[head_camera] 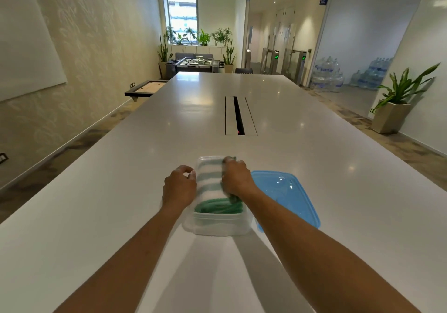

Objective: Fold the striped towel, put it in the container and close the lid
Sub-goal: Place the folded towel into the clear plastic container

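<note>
The folded striped towel (210, 187), green and white, lies inside the clear plastic container (217, 224) on the white table. My right hand (235, 178) presses down on the towel's right side, fingers curled into the cloth. My left hand (179, 185) rests against the container's left rim, fingers curled at the towel's edge. The blue lid (287, 196) lies flat on the table, right of the container and partly behind my right forearm.
The long white table (145, 167) stretches ahead, with a cable slot (238, 116) in its middle. A potted plant (396, 99) stands on the floor at right. Water bottles are stacked beyond the table's far right.
</note>
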Motion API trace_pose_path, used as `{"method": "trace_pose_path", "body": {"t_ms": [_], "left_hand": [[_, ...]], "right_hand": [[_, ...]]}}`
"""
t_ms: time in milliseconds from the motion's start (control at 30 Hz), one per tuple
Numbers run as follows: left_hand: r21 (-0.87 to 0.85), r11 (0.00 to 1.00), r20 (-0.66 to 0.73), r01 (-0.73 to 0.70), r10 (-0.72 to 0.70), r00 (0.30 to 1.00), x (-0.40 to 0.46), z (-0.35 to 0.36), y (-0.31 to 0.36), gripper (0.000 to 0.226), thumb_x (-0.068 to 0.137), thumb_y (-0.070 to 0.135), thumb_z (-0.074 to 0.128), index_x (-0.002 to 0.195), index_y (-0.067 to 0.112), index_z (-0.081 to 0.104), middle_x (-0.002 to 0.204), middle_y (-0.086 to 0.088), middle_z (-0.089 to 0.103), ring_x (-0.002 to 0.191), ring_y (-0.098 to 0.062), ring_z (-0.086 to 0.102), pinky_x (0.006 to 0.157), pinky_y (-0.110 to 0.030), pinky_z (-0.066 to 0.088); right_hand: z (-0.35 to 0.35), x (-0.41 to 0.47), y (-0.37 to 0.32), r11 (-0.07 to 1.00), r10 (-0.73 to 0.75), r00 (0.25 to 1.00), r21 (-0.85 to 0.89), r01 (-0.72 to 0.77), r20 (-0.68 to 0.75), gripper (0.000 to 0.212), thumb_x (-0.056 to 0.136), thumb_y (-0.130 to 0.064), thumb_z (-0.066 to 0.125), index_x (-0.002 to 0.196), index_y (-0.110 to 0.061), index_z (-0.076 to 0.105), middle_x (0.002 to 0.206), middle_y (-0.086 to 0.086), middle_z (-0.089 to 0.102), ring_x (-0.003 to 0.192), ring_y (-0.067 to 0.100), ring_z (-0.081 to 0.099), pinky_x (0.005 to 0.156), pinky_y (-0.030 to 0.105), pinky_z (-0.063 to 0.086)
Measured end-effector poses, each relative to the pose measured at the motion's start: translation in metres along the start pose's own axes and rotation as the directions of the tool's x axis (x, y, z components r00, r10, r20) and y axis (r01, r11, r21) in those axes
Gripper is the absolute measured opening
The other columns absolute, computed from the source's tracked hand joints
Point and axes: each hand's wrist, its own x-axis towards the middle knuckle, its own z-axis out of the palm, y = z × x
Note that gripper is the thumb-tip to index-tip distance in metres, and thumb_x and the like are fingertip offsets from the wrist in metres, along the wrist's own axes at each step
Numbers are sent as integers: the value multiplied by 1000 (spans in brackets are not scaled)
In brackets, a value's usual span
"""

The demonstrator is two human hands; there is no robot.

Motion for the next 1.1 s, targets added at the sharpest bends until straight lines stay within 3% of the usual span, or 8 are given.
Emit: {"method": "trace_pose_path", "body": {"t_ms": [233, 367, 433, 600, 767, 900, 1000, 1100], "left_hand": [[63, 997, -29, -45, 47, 999, 1, 3, -4, 21, 97, 29, 50, 107, 19, 66, 105, -8, 72, 88, -27, 63, 74, -31, 44], [90, 994, -33, -55, 58, 998, 0, 4, -4, 22, 97, 30, 49, 109, 19, 65, 106, -9, 71, 87, -27, 63, 73, -31, 44], [96, 994, -34, -54, 58, 998, 0, 4, -4, 22, 98, 29, 49, 109, 19, 65, 106, -10, 71, 86, -26, 62, 72, -30, 43], [88, 994, -39, -60, 63, 997, 1, 5, -4, 23, 98, 28, 48, 110, 18, 65, 106, -10, 71, 81, -21, 57, 72, -30, 42], [80, 995, -43, -58, 61, 997, 1, 6, -4, 22, 98, 28, 48, 109, 18, 65, 106, -10, 71, 81, -22, 57, 74, -31, 45], [63, 997, -30, -52, 54, 998, 1, 5, -6, 21, 97, 29, 49, 106, 19, 66, 104, -10, 71, 81, -24, 56, 75, -32, 45], [42, 998, -27, -40, 41, 999, 0, 5, -6, 22, 97, 28, 49, 106, 19, 66, 104, -11, 71, 82, -24, 55, 74, -32, 42], [32, 998, -28, -50, 51, 998, 0, 5, -6, 23, 97, 28, 49, 106, 17, 67, 106, -11, 71, 82, -23, 54, 75, -32, 43]], "right_hand": [[15, 4, 1, 946, -137, 990, -301, 122, -29, 43, 93, -16, 58, 133, -5, 48, 141, 30, 37, 129, 42, 38, 104, 46, 39], [18, 2, -6, 934, -273, 956, -207, 290, 110, 60, 87, -21, 68, 139, -6, 45, 149, 18, 40, 137, 33, 36, 111, 41, 33], [24, 1, -1, 936, -238, 940, -198, 289, 246, 53, 94, -29, 56, 142, -12, 42, 150, 14, 40, 139, 30, 34, 111, 41, 30], [42, 10, 16, 947, -80, 920, -260, 191, 385, 65, 101, -51, 24, 154, -31, -9, 164, 3, -12, 151, 23, -11, 119, 49, -2], [41, 9, 13, 945, -49, 901, -272, 182, 431, 67, 100, -53, 25, 154, -29, -8, 164, 4, -12, 150, 25, -12, 119, 51, -2], [13, -1, 6, 973, -210, 959, -60, 225, 190, 49, 98, -42, 47, 138, -13, 47, 136, 12, 53, 128, 34, 47, 104, 44, 39], [-17, -9, 17, 968, -82, 971, 216, 132, -224, 38, 95, -44, 50, 121, -18, 63, 122, 5, 67, 110, 24, 62, 94, 38, 49], [-36, -23, 53, 966, 49, 889, 247, 74, -456, 30, 93, -38, 53, 111, -18, 66, 111, 4, 71, 99, 21, 65, 85, 35, 51]]}}
